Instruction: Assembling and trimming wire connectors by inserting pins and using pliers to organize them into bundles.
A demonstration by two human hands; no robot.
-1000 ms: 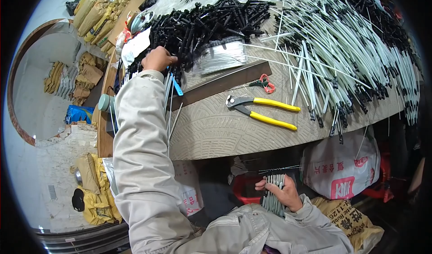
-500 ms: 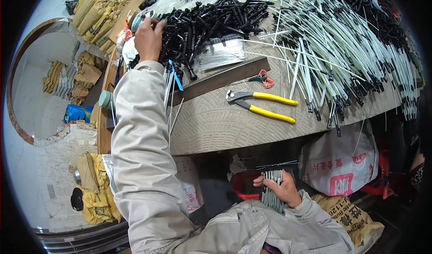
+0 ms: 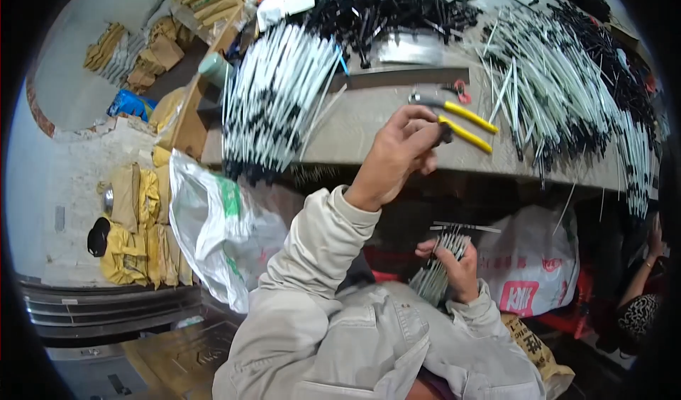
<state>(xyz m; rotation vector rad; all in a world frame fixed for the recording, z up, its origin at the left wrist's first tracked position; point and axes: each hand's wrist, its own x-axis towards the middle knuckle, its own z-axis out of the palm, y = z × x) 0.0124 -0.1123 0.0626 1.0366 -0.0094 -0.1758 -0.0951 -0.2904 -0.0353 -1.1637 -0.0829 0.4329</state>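
Above the near edge of a table (image 3: 362,132), the left hand (image 3: 401,152) pinches a small black part (image 3: 445,132). Below, the right hand (image 3: 461,271) grips 1 bundle of pale rods (image 3: 431,279). Yellow-handled pliers (image 3: 469,116) lie between 2 rod heaps (image 3: 280,81).

Looks like a workshop: counter (image 3: 340,136) heaped with white rods (image 3: 560,81) and black parts (image 3: 397,6), yellow-handled pliers (image 3: 471,118) lying out, yellow sacks (image 3: 145,223) against the wall.
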